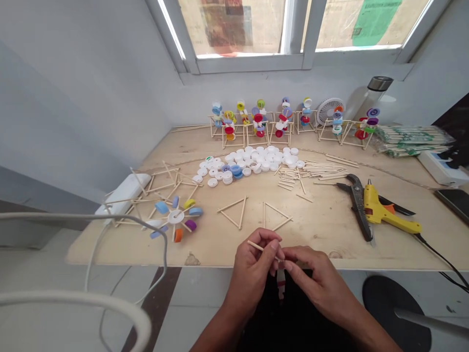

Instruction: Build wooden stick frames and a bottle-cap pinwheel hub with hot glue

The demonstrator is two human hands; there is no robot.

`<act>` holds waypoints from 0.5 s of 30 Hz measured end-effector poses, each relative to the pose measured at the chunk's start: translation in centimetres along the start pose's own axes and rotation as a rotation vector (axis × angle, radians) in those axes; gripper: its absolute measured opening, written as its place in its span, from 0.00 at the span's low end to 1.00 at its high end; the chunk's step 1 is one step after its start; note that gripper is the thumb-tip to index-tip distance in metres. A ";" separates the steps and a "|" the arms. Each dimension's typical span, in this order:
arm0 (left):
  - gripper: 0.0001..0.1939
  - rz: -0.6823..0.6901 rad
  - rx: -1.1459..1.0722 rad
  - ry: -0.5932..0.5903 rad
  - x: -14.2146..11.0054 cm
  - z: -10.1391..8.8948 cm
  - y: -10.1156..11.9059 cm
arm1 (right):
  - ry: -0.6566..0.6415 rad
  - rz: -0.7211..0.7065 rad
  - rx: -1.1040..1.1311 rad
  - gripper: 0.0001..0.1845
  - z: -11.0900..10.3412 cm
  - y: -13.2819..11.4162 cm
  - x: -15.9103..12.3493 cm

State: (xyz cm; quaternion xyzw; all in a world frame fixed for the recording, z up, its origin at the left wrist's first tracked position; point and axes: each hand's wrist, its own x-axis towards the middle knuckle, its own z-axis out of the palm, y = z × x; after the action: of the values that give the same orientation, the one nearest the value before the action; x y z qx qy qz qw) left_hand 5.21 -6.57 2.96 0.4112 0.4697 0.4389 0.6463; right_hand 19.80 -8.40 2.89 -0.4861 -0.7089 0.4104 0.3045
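My left hand (251,269) pinches a thin wooden stick (258,246) between thumb and fingers, just off the plywood table's front edge (220,261). My right hand (315,278) comes in from the other side, its fingertips meeting the stick's far end. A small white-and-red piece (281,286) shows below my fingers, and I cannot tell what it is. Beyond my hands lie two stick triangles (232,212) (274,215). A yellow glue gun (388,215) and metal snips (357,208) rest to the right.
A wheel of sticks and coloured bottle caps (176,216) lies at left, beside loose sticks. White caps (256,159) and cut sticks (311,171) spread mid-table. Several cap-and-stick models (260,122) stand along the back, near a small fan (330,110). A white cable (164,244) hangs at left.
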 end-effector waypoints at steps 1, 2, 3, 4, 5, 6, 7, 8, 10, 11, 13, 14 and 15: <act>0.11 0.008 0.013 0.017 0.0 0.1 0.0 | 0.005 0.000 0.005 0.12 0.2 0.1 -0.1; 0.11 0.008 0.025 0.030 0.0 0.3 0.0 | 0.015 0.003 0.002 0.11 0.3 0.2 -0.2; 0.11 0.003 0.036 0.037 0.0 0.4 -0.1 | 0.025 0.007 -0.008 0.11 0.4 0.3 -0.2; 0.11 -0.005 0.044 0.038 0.1 0.5 -0.1 | 0.033 0.009 -0.026 0.10 0.5 0.4 -0.2; 0.11 -0.010 0.049 0.034 0.1 0.6 -0.1 | 0.040 0.009 -0.052 0.10 0.6 0.6 -0.3; 0.10 -0.012 0.050 0.027 0.2 0.6 -0.1 | 0.046 0.008 -0.084 0.10 0.6 0.8 -0.3; 0.10 -0.013 0.049 0.018 0.2 0.6 -0.1 | 0.053 0.002 -0.119 0.11 0.6 0.9 -0.3; 0.10 -0.010 0.044 0.009 0.3 0.5 -0.1 | 0.062 -0.008 -0.152 0.12 0.6 1.0 -0.3; 0.10 0.001 0.027 0.003 0.4 0.3 -0.2 | 0.087 -0.025 -0.212 0.12 0.4 1.3 -0.3; 0.11 0.008 0.021 0.009 0.5 0.1 -0.2 | 0.104 -0.029 -0.234 0.11 0.3 1.4 -0.3; 0.10 0.024 0.026 0.027 0.6 -0.3 -0.3 | 0.131 -0.025 -0.254 0.10 0.1 1.6 -0.3; 0.10 0.028 0.039 0.030 0.7 -0.5 -0.4 | 0.139 -0.019 -0.252 0.10 -0.1 1.7 -0.3; 0.10 0.027 0.058 0.028 0.7 -0.6 -0.4 | 0.144 -0.014 -0.246 0.10 -0.3 1.8 -0.3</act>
State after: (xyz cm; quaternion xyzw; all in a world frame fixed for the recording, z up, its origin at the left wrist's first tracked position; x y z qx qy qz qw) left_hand 4.79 -5.91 2.23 0.4297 0.4857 0.4395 0.6214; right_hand 20.90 -8.24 1.41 -0.5429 -0.7336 0.2826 0.2955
